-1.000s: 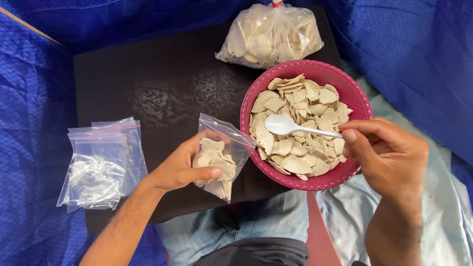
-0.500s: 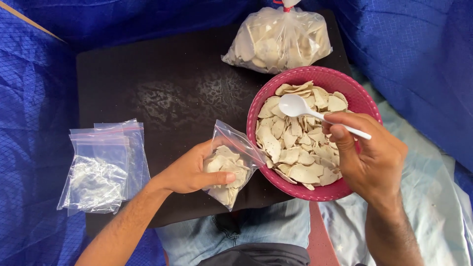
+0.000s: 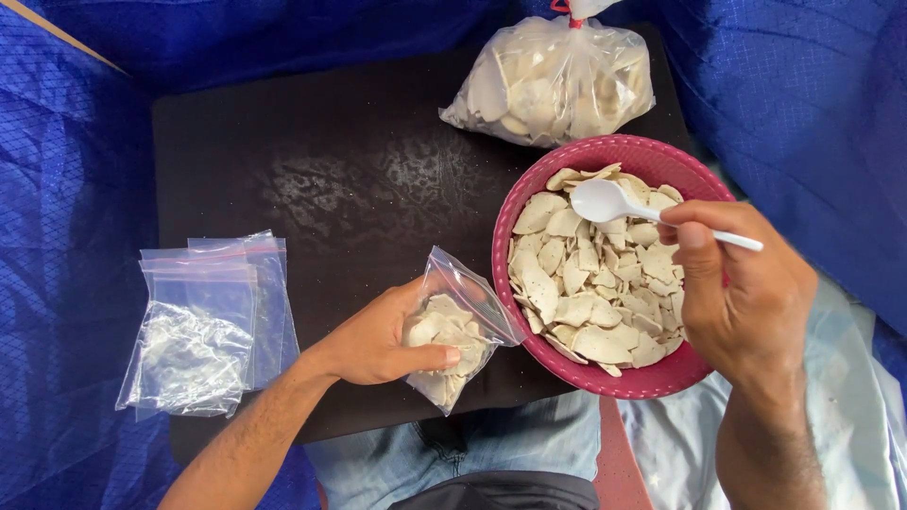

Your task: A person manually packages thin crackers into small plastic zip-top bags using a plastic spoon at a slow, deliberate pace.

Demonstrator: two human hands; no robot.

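Observation:
My left hand (image 3: 378, 338) holds a small clear zip bag (image 3: 458, 326), partly filled with pale chips, open toward the bowl. My right hand (image 3: 742, 288) grips a white plastic spoon (image 3: 609, 201) by its handle, its empty scoop hovering over the far side of the chips. The pink bowl (image 3: 605, 380) to the right is full of pale, flat chips (image 3: 590, 283) and overhangs the board's near edge above my lap.
A dark board (image 3: 312, 161) lies on blue cloth (image 3: 57, 189). A stack of empty clear zip bags (image 3: 203, 321) sits at its left edge. A large tied clear bag of chips (image 3: 557, 80) rests at the back, just beyond the bowl.
My right hand picked the spoon up out of the bowl and lifted it toward the bowl's far side. My left hand kept hold of the small bag.

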